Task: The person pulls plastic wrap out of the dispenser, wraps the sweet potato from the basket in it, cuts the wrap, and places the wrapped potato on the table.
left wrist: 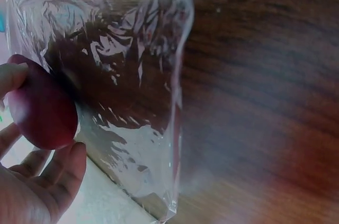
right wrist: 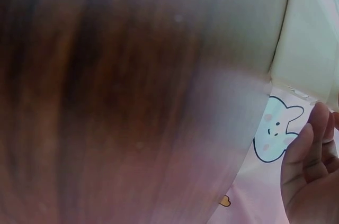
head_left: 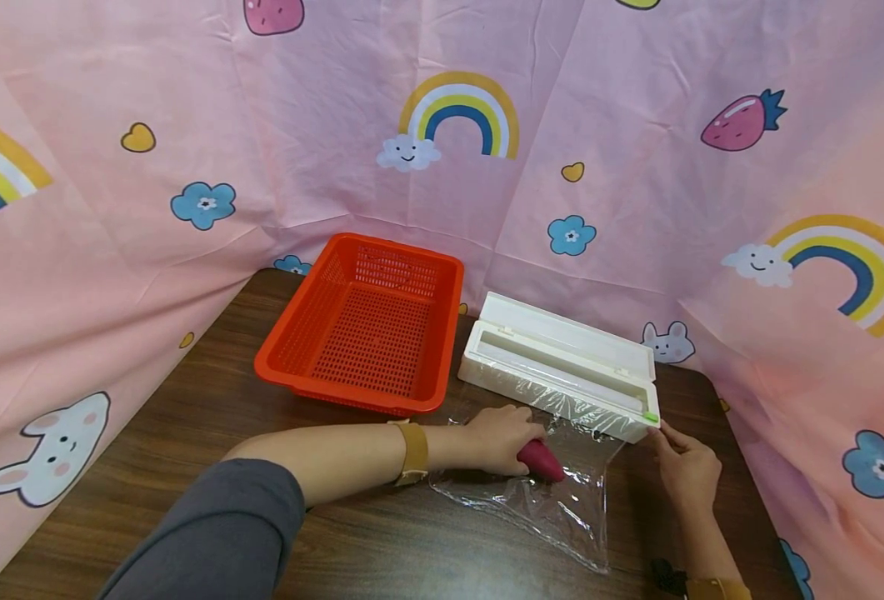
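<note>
My left hand point(head_left: 503, 442) grips a smooth, dark red, oblong fruit or vegetable point(head_left: 541, 462), kind not clear. In the left wrist view its rounded body point(left wrist: 45, 110) sits between thumb and fingers. A sheet of clear cling film point(head_left: 561, 508) spreads on the table around it, coming from the front of a white cling film box point(head_left: 554, 400). The box's lid stands up at the back and a film roll point(head_left: 561, 375) lies inside. At the box's front right corner, beside a green slider point(head_left: 650, 416), my right hand point(head_left: 689, 468) touches the end with its fingertips.
An orange-red plastic basket point(head_left: 374, 333) with slotted walls stands left of the box, with nothing inside. Brown wood-grain tabletop point(head_left: 382, 533) lies beneath everything. A pink patterned cloth point(head_left: 322, 100) hangs behind and beside it. A small black object point(head_left: 666, 575) is by the right wrist.
</note>
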Demonstrator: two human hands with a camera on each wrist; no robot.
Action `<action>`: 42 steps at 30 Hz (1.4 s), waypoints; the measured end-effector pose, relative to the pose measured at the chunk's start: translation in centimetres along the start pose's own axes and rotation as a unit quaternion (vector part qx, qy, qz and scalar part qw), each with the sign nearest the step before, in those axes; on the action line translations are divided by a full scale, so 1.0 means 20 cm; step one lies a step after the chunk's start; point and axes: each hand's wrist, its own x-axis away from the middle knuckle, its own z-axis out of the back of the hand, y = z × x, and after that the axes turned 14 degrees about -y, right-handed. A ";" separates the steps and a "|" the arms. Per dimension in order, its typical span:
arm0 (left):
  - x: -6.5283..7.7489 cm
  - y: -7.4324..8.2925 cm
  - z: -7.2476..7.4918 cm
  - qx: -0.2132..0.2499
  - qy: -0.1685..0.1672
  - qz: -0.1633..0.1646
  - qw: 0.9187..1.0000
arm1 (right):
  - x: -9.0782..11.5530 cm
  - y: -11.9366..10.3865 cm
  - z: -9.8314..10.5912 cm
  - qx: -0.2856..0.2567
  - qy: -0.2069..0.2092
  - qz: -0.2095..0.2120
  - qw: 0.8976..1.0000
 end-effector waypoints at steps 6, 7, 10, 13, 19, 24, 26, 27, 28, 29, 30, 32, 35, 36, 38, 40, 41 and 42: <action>0.00 -0.01 0.01 0.002 0.001 0.000 1.000 | 0.00 0.00 0.00 0.000 0.001 -0.003 1.000; 0.00 -0.01 0.01 0.002 0.001 0.000 1.000 | 0.00 0.00 0.00 -0.001 0.002 -0.003 1.000; 0.00 -0.01 0.02 0.007 0.004 0.000 1.000 | 0.00 0.00 0.00 -0.008 0.002 -0.003 1.000; 0.02 -0.01 0.03 0.015 0.011 0.000 1.000 | 0.00 0.00 0.00 -0.013 0.004 -0.003 1.000; 0.09 -0.05 0.11 0.033 0.046 -0.025 0.998 | 0.01 -0.01 -0.01 -0.018 0.006 -0.005 1.000; 0.19 -0.13 0.21 0.075 0.073 -0.056 0.993 | 0.03 -0.03 0.01 -0.033 0.019 -0.006 0.999; 0.22 -0.16 0.24 0.090 0.083 -0.069 0.990 | 0.05 -0.04 0.03 -0.040 0.027 -0.005 0.999; 0.24 -0.17 0.26 0.094 0.088 -0.074 0.989 | 0.06 -0.04 0.04 -0.044 0.032 -0.003 0.999; 0.26 -0.19 0.26 0.094 0.092 -0.080 0.988 | 0.07 -0.04 0.05 -0.050 0.036 0.003 0.998; 0.27 -0.21 0.26 0.093 0.095 -0.086 0.987 | 0.07 -0.05 0.06 -0.059 0.037 0.011 0.998; 0.29 -0.22 0.26 0.086 0.098 -0.093 0.987 | 0.09 -0.05 0.07 -0.065 0.036 0.021 0.997; 0.33 -0.25 0.25 0.064 0.101 -0.109 0.987 | 0.11 -0.06 0.08 -0.075 0.029 0.053 0.995; 0.38 -0.27 0.22 -0.002 0.107 -0.147 0.983 | 0.14 -0.06 0.09 -0.071 -0.003 0.121 0.990; 0.39 -0.27 0.21 -0.026 0.109 -0.162 0.980 | 0.15 -0.06 0.10 -0.061 -0.016 0.144 0.988; 0.42 -0.26 0.19 -0.072 0.115 -0.187 0.973 | 0.17 -0.06 0.10 -0.043 -0.050 0.189 0.980; 0.43 -0.25 0.17 -0.108 0.123 -0.205 0.965 | 0.19 -0.05 0.09 -0.029 -0.088 0.233 0.968; 0.44 -0.25 0.16 -0.117 0.123 -0.210 0.963 | 0.20 -0.04 0.09 -0.025 -0.107 0.252 0.961; 0.45 -0.24 0.14 -0.126 0.124 -0.212 0.961 | 0.21 -0.04 0.08 -0.020 -0.123 0.271 0.954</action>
